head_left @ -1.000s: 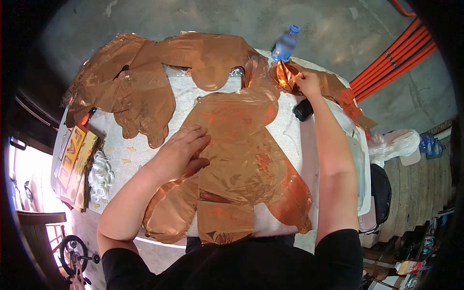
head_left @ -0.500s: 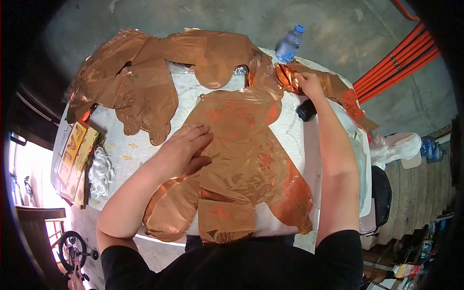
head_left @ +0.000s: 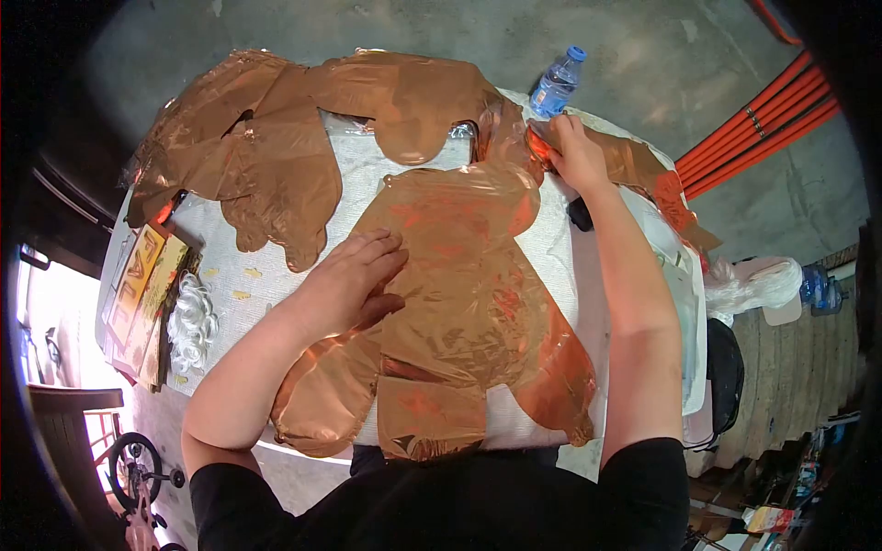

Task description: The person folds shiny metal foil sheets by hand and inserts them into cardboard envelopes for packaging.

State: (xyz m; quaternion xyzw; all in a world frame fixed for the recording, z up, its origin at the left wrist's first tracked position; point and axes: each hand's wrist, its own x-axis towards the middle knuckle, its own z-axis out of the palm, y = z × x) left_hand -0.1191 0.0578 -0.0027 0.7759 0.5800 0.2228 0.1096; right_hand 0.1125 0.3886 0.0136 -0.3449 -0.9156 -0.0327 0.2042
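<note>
A flat, wrinkled copper-coloured foil balloon (head_left: 450,275) with rounded lobes is spread over the near half of the table. My left hand (head_left: 363,275) rests on its left part, fingers extended and palm down. At the back right, my right hand (head_left: 571,151) has its fingers curled round a shiny, folded part of the copper foil (head_left: 540,147), much of which the hand hides. Just beyond those fingers stands a clear water bottle (head_left: 558,83) with a blue cap. A small black object (head_left: 580,216) lies under the right wrist, partly covered.
More copper foil (head_left: 257,138) drapes along the table's far edge. Printed packages (head_left: 142,303) and curled white ribbon (head_left: 191,312) lie at the left of the white-covered table (head_left: 358,151). Clear plastic containers (head_left: 675,266) sit at the right, and orange pipes (head_left: 753,119) are beyond.
My right hand has shifted a little left and up, turning over the folded foil so that less of it shows. My left hand stays in place on the balloon.
</note>
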